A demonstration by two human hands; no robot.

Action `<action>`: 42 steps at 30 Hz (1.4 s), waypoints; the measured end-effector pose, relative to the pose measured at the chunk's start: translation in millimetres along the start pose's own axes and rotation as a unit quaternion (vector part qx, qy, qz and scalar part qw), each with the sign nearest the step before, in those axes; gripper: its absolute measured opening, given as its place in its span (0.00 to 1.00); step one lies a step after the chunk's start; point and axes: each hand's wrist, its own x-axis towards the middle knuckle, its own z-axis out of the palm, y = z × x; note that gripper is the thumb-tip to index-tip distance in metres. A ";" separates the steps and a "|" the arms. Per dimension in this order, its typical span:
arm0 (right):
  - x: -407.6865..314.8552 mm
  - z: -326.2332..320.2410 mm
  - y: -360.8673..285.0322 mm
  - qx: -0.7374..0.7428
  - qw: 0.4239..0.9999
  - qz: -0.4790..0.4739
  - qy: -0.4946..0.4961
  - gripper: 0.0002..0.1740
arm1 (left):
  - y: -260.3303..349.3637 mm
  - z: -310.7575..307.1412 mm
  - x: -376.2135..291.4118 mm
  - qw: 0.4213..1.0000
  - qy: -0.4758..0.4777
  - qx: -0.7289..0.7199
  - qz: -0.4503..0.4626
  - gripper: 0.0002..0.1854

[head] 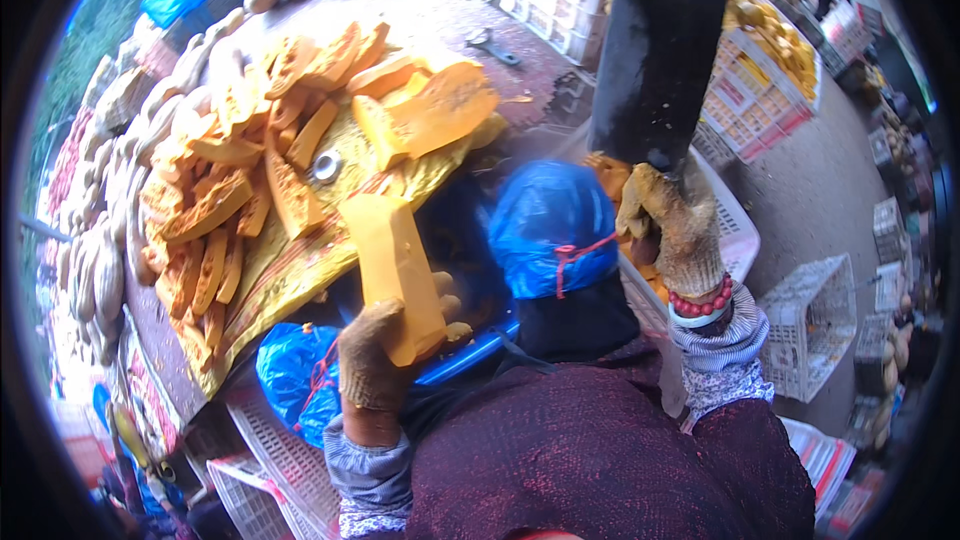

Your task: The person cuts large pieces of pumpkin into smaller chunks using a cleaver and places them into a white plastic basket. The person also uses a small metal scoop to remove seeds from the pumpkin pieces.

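Observation:
My left hand [373,352], in a soiled knit glove, grips the lower end of a long block of peeled orange squash [396,270]. The block stands tilted over a blue plastic tub [461,240] between my knees. Out to the right, my gloved right hand [671,217] is closed on a cleaver, its handle mostly hidden by the fingers. The broad dark blade [658,64] points up and away from me, apart from the squash. Cut squash wedges [217,210] lie heaped on a yellow woven sack [300,270]; a larger squash slab [439,109] rests at its far end.
Blue plastic bags cover my right knee [551,229] and left knee [296,371]. A metal ring [326,165] sits among the wedges; a small metal tool [493,46] lies beyond. Whole squashes [105,270] line the left. A filled crate [761,82] and a tipped crate [806,326] stand right.

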 end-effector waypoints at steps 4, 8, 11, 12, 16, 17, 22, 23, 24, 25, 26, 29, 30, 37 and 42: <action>-41.9 -104.7 -12.6 -0.251 0.938 -0.132 0.198 0.12 | 35.7 53.3 52.5 0.909 -0.111 0.342 0.210 0.14; -97.0 -164.6 18.8 -0.352 0.890 -0.121 0.264 0.11 | 33.1 126.3 120.0 0.960 -0.227 0.163 0.013 0.19; -134.2 -162.3 32.7 -0.469 0.850 -0.031 0.236 0.11 | 17.7 174.5 150.5 0.941 -0.285 -0.041 -0.179 0.25; -141.0 -157.2 32.2 -0.518 0.823 0.029 0.231 0.11 | 11.7 186.6 153.9 0.942 -0.281 0.096 -0.157 0.28; -138.6 -137.0 11.0 -0.529 0.826 -0.021 0.197 0.10 | -7.8 225.5 155.7 0.922 -0.239 0.281 -0.115 0.40; -133.1 -136.8 4.6 -0.537 0.818 -0.086 0.188 0.09 | -8.8 231.8 156.0 0.914 -0.241 0.301 -0.130 0.41; -102.6 -130.7 28.4 -0.558 0.823 -0.010 0.105 0.10 | -4.2 252.7 155.9 0.876 -0.228 0.416 -0.089 0.42; -101.5 -134.7 36.6 -0.587 0.795 0.146 0.051 0.11 | -2.2 254.4 154.0 0.870 -0.222 0.429 -0.097 0.41; -107.0 -137.8 42.3 -0.580 0.802 0.129 0.053 0.11 | 0.0 256.5 153.4 0.865 -0.211 0.444 -0.103 0.41; -112.3 -143.3 46.6 -0.584 0.789 0.185 0.047 0.11 | 0.8 257.7 152.9 0.868 -0.211 0.435 -0.113 0.40; -119.8 -148.4 49.4 -0.571 0.805 0.158 0.042 0.11 | 0.1 258.6 150.9 0.863 -0.219 0.436 -0.128 0.39; -132.2 -165.6 50.1 -0.550 0.821 0.147 0.036 0.13 | -8.1 260.6 153.9 0.854 -0.260 0.440 -0.099 0.37; -134.6 -169.6 50.1 -0.541 0.831 0.128 0.030 0.13 | -14.2 259.9 154.5 0.848 -0.280 0.446 -0.059 0.34; -141.2 -169.4 71.8 -0.399 0.911 0.066 0.082 0.14 | -39.7 238.0 169.5 0.913 -0.371 0.006 -0.167 0.19; -150.4 -177.8 53.8 -0.429 0.879 0.118 0.170 0.12 | -32.3 248.2 181.8 0.916 -0.321 0.183 -0.158 0.22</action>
